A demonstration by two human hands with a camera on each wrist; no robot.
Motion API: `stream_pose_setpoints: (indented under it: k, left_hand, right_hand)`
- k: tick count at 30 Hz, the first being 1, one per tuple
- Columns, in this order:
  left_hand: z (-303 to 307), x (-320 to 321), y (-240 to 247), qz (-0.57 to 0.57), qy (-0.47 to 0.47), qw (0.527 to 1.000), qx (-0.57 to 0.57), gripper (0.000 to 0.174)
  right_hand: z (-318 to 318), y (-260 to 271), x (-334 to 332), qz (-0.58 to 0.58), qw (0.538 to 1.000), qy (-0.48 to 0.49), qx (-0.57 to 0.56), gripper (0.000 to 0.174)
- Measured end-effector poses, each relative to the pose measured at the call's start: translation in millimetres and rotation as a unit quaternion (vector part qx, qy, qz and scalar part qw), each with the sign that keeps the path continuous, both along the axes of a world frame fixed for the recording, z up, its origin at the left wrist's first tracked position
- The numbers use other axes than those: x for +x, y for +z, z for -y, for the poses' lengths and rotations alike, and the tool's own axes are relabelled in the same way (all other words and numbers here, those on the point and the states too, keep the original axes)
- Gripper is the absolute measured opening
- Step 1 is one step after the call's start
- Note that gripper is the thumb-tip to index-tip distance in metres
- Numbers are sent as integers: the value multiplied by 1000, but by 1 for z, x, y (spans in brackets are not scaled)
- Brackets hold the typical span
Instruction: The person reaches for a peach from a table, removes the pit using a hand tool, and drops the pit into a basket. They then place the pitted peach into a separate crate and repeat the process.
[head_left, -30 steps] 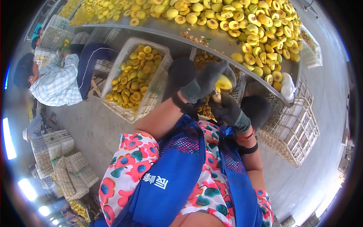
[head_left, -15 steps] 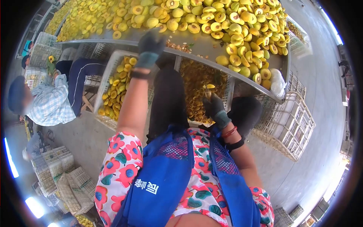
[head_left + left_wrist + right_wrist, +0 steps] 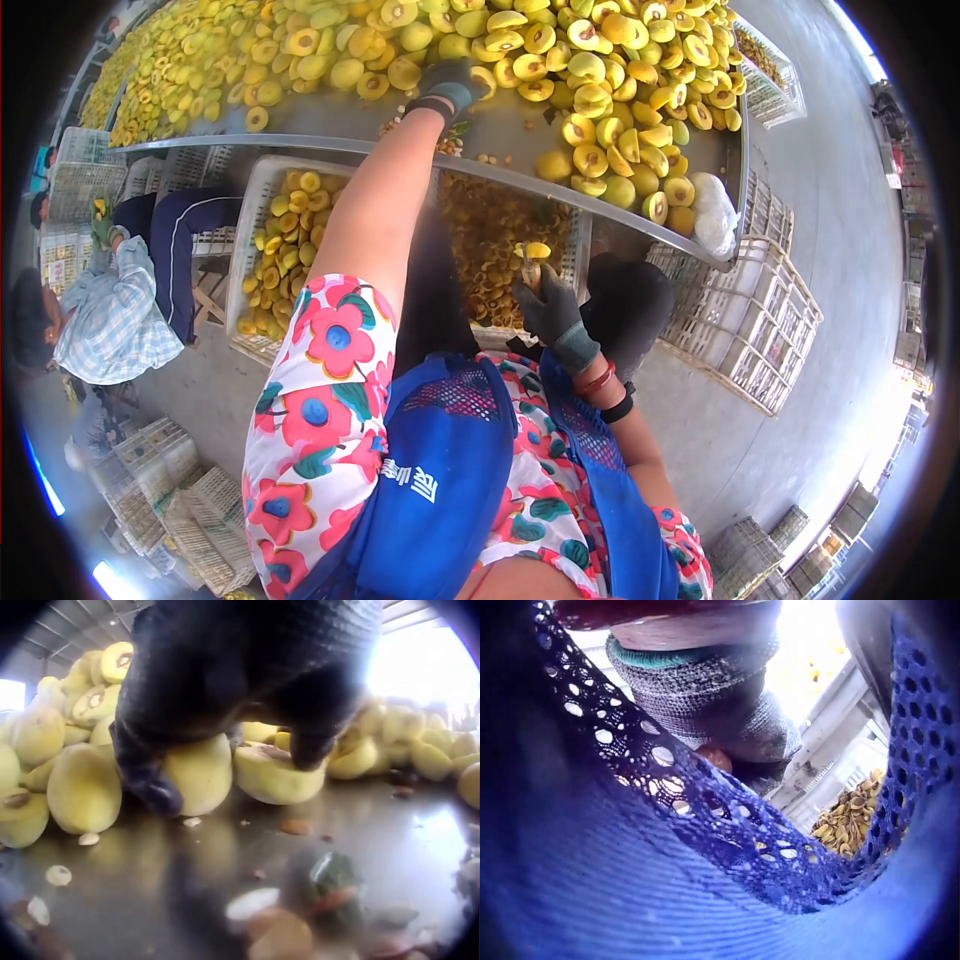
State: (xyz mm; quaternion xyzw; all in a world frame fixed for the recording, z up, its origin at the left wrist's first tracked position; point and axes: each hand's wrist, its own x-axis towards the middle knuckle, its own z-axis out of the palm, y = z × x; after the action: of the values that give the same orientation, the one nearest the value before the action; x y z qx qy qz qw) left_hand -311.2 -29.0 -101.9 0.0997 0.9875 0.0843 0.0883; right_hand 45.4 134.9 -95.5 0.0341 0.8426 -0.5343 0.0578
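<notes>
In the head view, my left gloved hand (image 3: 447,82) reaches over the metal table (image 3: 490,140). The left wrist view has its dark fingers bent down around a yellow fruit (image 3: 199,776), with one fingertip on a cut half (image 3: 281,776) beside it. My right gloved hand (image 3: 553,318) grips a small tool (image 3: 532,276) over the crate of scraps; a yellow piece of fruit (image 3: 534,250) sits at its tip. The right wrist view gives the back of the right glove (image 3: 705,697) and a rounded brown end (image 3: 716,757) under it; blue mesh cloth (image 3: 735,832) covers much of that view.
A crate (image 3: 240,290) of fruit halves stands at the left, the scrap crate (image 3: 577,255) below the table edge. White crates (image 3: 745,325) and a plastic bag (image 3: 714,215) are at the right. Another person (image 3: 120,320) sits at the far left.
My left hand has moved from the right hand's side out to the fruit on the table. The right hand has drawn a little lower and left, still holding the tool. The view has shifted.
</notes>
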Motion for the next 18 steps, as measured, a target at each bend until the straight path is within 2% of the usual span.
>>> stream_pose_setpoints:
  k: [2,4,5,6,7,8,10,11,14,18]
  left_hand:
    - [-7,17,1,-21,-56,998,24,63]
    - [-23,42,21,27,-130,990,-41,63]
    - [-29,52,25,51,-168,982,-74,63]
    - [-31,63,20,33,-215,976,-34,61]
    - [-36,69,19,44,-225,973,-33,60]
    - [-44,78,17,54,-235,970,-33,59]
    - [-51,86,11,37,-266,963,-7,56]
    - [-51,88,11,30,-262,965,18,56]
    - [-49,109,46,24,-243,963,117,56]
    - [-29,142,89,76,-180,934,299,54]
  right_hand:
    - [2,5,-2,62,998,-9,-25,19]
    - [5,29,-9,101,994,-23,-42,25]
    - [7,27,-8,66,996,-34,-42,25]
    - [8,25,-8,30,998,-45,-42,25]
    - [10,22,-9,-9,998,-55,-41,25]
    - [14,16,-9,-54,991,-81,-87,26]
    - [19,19,-9,-85,990,-99,-56,26]
    - [19,20,-9,-101,988,-109,-41,26]
    - [7,-39,-12,113,993,-21,-9,26]
    - [8,9,0,37,997,-41,-47,25]
